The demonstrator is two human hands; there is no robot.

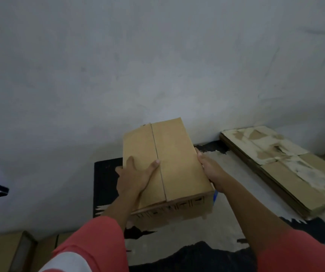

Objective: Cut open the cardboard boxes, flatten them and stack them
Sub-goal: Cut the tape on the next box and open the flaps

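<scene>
A closed brown cardboard box [177,160] is held up in the middle of the head view, its top flaps meeting in a seam that runs away from me. My left hand [136,177] lies spread on the top left flap, thumb near the seam. My right hand [210,169] grips the box's right side, and something blue [215,196] shows just below that hand. To the right, a stack of flattened cardboard [287,171] with torn white patches lies against the wall.
A black and white patterned mat [206,238] covers the floor under the box. More brown cardboard boxes [2,252] stand at the bottom left. A pale grey wall [157,55] fills the upper half of the view.
</scene>
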